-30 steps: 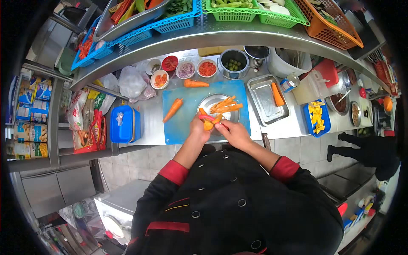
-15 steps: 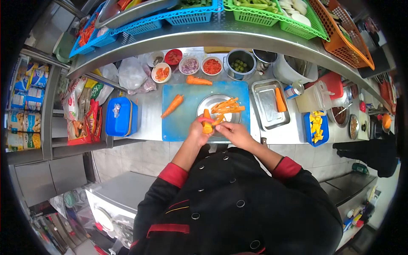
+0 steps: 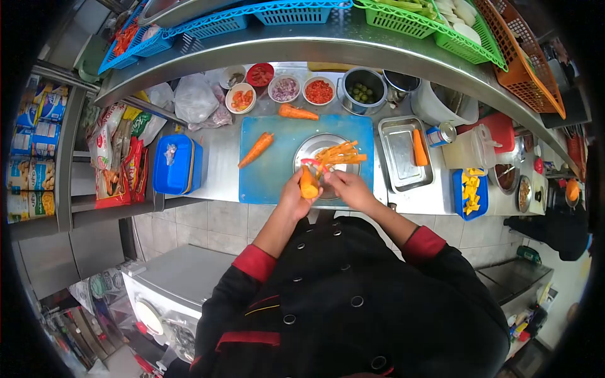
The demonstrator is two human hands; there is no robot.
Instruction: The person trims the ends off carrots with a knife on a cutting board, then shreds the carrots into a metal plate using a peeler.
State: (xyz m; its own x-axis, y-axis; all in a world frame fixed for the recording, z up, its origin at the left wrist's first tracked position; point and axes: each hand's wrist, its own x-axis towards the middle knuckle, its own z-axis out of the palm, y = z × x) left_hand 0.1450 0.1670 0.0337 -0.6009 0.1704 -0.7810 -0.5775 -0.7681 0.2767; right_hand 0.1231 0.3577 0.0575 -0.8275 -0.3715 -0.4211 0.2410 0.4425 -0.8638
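Observation:
My left hand (image 3: 295,198) is closed around a carrot (image 3: 309,184) at the front edge of the blue cutting board (image 3: 283,151). Just right of it, my right hand (image 3: 348,189) has its fingers pressed together by a red peeler (image 3: 311,163), whose handle is mostly hidden. Orange peelings (image 3: 341,153) lie in the round metal dish (image 3: 305,151) beyond my hands. One whole carrot (image 3: 256,150) rests on the board's left part, and another carrot (image 3: 299,113) lies along its back edge.
Right of the board stands a metal tray (image 3: 396,170) holding one peeled carrot. Small bowls and a pot of green pieces (image 3: 362,92) line the back. A blue container (image 3: 179,165) stands left. Overhead runs a metal shelf (image 3: 302,55) with baskets. A person in dark clothes (image 3: 558,230) is far right.
The view has shifted slightly. The carrot in my left hand now points more upright, and my right hand with the peeler has moved near its upper end.

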